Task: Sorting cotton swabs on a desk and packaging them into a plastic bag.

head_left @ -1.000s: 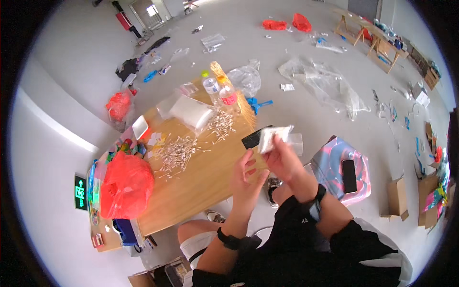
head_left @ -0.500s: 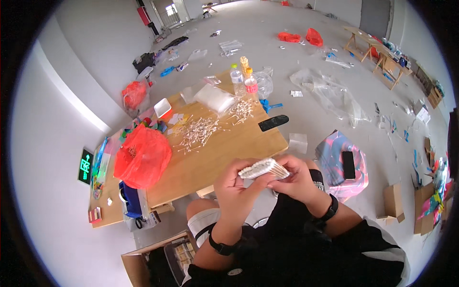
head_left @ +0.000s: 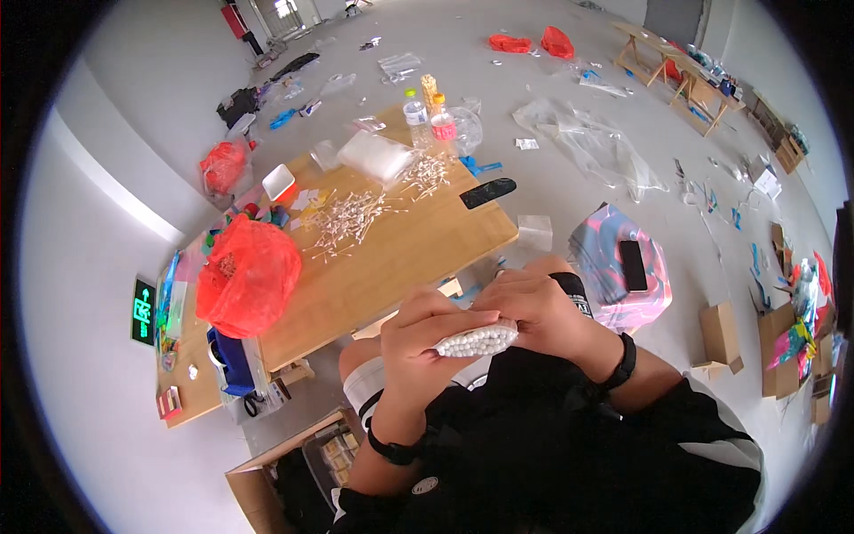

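Just past the table's near edge, a tight bundle of cotton swabs (head_left: 479, 342) shows its white tips toward me. My left hand (head_left: 422, 343) is closed around one side of it, thumb along the top. From the other side my right hand (head_left: 553, 313) grips it too, with some fingers hidden behind. The swabs' sticks are out of sight under the hands, and whether a wrapper surrounds them I cannot make out. On the wooden table (head_left: 391, 262) lies a spread-out heap of loose cotton swabs (head_left: 349, 219), with a second smaller heap (head_left: 427, 175) beyond.
A red plastic bag (head_left: 251, 280) sits on the table's left, near a white-and-red tub (head_left: 279, 182). Two bottles (head_left: 415, 118) stand at the far end. Right of the table, a phone (head_left: 632, 265) rests on a patterned stool (head_left: 614, 298). Below left is an open carton (head_left: 258, 494).
Both hands have turned the swab bundle, so its tips face me and its sticks no longer show. The bundle sits slightly lower. My view has shifted a little.
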### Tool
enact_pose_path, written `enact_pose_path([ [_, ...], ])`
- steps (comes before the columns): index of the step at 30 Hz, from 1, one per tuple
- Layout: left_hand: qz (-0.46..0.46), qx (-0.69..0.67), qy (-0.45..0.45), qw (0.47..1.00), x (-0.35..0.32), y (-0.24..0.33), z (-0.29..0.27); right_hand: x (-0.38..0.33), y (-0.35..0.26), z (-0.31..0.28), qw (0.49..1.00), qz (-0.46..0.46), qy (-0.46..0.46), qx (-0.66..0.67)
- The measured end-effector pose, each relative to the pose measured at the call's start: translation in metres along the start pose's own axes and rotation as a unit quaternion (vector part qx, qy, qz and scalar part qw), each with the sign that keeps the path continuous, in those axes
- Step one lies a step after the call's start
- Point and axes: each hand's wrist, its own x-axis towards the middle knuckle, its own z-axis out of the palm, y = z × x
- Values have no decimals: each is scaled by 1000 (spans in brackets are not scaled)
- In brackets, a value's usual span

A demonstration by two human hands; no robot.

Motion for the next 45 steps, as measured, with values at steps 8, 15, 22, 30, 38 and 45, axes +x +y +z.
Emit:
enact_pose_path([
  [8, -199, -139, 31, 970, -19, -7, -5, 8, -27, -12, 996, 72, -51, -19],
  [15, -219, -257, 40, 940, -12, -21, 0, 3, 2, 0, 970, 202, -10, 135],
  [22, -322, -206, 144, 913, -29, -24, -25, 25, -6, -37, 991, 52, 64, 102],
  [30, -250, -205, 199, 925, -55, -54, -50, 76, -122, -101, 771, -355, -152, 506],
  [38, -292, -192, 174, 921, -43, -45, -51, 65, -156, -123, 727, -342, -223, 552],
  [45, -272, -181, 150, 933, -35, -32, -47, 47, -145, -121, 731, -378, -145, 549],
])
